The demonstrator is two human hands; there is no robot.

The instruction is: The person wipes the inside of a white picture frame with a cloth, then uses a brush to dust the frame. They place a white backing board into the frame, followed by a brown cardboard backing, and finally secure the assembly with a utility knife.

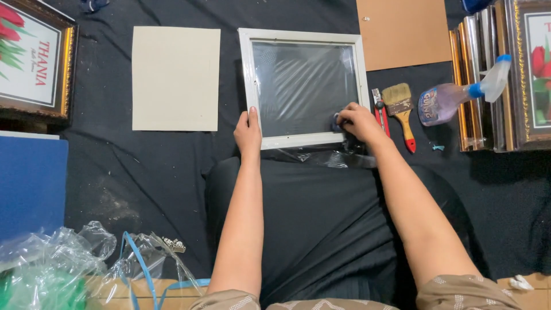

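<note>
Your left hand (248, 133) sits flat on the lower left corner of the white picture frame (304, 35), fingers laid along its edge and pressing it down, not wrapped around anything. Your right hand (359, 121) is over at the frame's lower right corner, fingers curled tight on a small dark cloth (336, 121) that touches the glass pane (301, 86). So your hands are apart, one at each bottom corner, with the glass between them. The frame lies flat on the black floor cloth (126, 166) right in front of your knees, a bit of clear plastic wrap (321, 156) sticking out from under its near edge.

Just right of your right hand there's a red cutter knife (379, 112), then a paintbrush (402, 109) with a red handle, then a spray bottle (453, 97) lying on its side. Left of the frame rests a pale cardboard sheet (175, 77), well clear of your left hand. A brown backing board (402, 31) lies beyond the frame's top right corner. Stacked gold frames (482, 80) stand at the far right, another framed flower picture (34, 57) at the far left, and crumpled plastic bags (57, 264) near your left elbow
</note>
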